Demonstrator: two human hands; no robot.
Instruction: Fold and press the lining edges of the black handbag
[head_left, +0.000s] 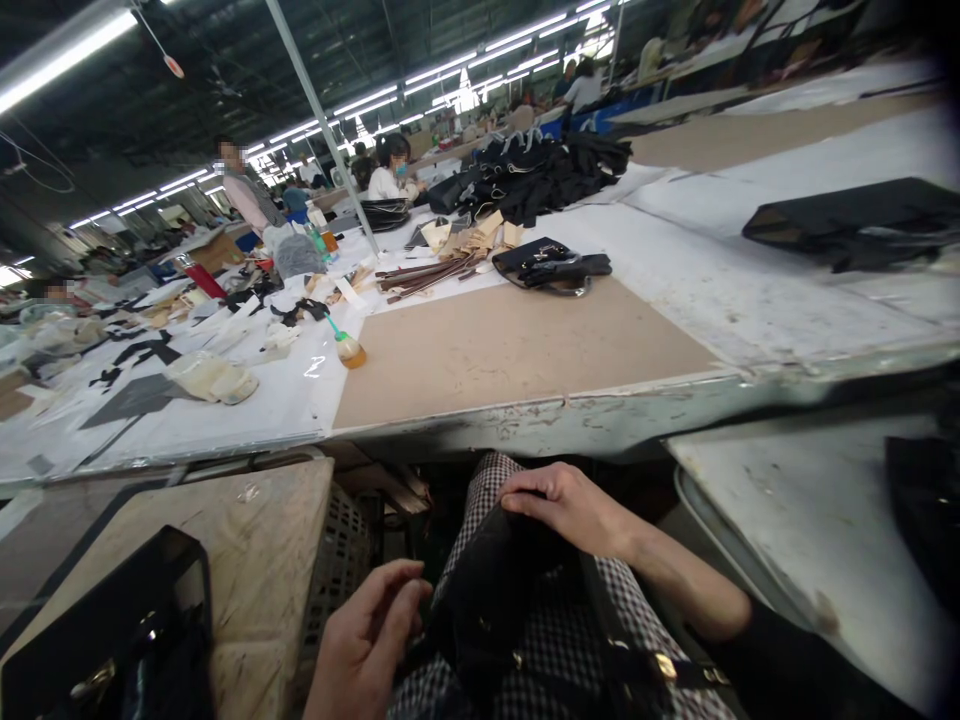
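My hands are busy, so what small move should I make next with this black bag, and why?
Perhaps steady the black bag with your left hand: it looks loosely curled alongside, and only your right hand visibly pinches the bag's top edge.

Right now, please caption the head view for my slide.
Right hand pinching a black bag over the lap, left hand nearby.

I sit in a factory workshop: strip lights overhead, a long worktable strewn with brown strips, and co-workers beyond.
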